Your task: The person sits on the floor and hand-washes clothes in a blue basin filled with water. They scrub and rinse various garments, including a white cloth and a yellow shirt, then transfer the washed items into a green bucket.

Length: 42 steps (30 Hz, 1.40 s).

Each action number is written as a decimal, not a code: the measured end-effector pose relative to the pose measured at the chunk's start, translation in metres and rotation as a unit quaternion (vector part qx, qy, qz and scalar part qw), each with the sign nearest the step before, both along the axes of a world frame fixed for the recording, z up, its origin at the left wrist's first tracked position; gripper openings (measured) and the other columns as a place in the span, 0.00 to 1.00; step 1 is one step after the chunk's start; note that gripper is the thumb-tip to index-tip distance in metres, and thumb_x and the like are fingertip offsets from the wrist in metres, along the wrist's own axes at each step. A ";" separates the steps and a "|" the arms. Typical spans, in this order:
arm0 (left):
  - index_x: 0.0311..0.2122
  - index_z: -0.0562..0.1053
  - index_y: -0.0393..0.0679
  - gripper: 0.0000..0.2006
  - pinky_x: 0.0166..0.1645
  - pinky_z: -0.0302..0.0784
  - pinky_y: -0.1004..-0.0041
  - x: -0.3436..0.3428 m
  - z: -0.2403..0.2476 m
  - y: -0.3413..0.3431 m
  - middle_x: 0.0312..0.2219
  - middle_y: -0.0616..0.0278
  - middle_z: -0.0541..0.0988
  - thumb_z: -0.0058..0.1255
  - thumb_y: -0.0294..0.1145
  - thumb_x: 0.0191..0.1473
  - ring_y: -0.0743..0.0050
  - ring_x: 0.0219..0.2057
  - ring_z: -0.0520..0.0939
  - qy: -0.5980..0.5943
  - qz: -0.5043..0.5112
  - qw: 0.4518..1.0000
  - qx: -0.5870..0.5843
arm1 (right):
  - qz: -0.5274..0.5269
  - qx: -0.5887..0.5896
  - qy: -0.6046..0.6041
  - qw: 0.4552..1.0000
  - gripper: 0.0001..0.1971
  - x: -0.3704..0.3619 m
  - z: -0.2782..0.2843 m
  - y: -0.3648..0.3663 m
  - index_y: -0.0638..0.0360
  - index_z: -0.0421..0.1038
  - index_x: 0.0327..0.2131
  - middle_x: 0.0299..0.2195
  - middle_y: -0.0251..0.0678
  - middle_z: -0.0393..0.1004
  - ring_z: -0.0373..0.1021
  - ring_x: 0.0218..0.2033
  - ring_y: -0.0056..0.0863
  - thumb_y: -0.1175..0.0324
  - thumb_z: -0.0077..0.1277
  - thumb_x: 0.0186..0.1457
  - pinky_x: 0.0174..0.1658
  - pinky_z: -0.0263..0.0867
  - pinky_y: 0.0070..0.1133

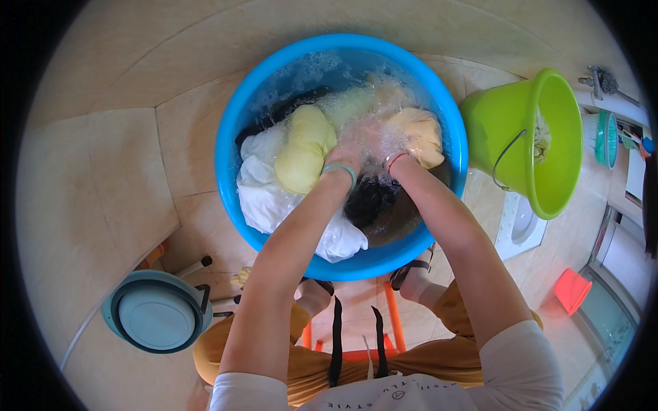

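Observation:
Both of my hands are down in the splashing, bubbly water of a big blue tub. My left hand, with a pale bangle at its wrist, is beside a puffed-up yellow cloth. A red band circles the wrist of my right hand, which is close to a peach cloth bulging out of the water. Foam and spray hide the fingers of both hands. White cloth lies heaped along the tub's left side, and a black cloth sits below my wrists. Something pale green shows under the water.
Right of the tub, a tilted lime-green bucket with a wire handle holds pale cloth. A teal basin is at lower left. A red container and a white floor fixture are at the right. An orange stool is under me.

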<state>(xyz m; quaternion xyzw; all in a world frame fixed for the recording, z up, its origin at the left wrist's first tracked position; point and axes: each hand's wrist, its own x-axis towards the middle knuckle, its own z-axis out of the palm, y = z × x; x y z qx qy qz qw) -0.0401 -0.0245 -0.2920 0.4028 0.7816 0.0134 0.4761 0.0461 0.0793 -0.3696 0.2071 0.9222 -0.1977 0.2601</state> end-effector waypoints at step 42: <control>0.32 0.68 0.40 0.15 0.38 0.70 0.66 -0.045 0.232 -0.055 0.27 0.53 0.75 0.55 0.22 0.33 0.56 0.33 0.75 -0.054 0.134 0.886 0.441 | -0.147 -0.229 0.479 0.835 0.49 0.053 0.256 -0.058 0.59 0.50 0.61 0.61 0.47 0.52 0.46 0.64 0.38 0.56 0.67 0.37 0.65 0.43 0.32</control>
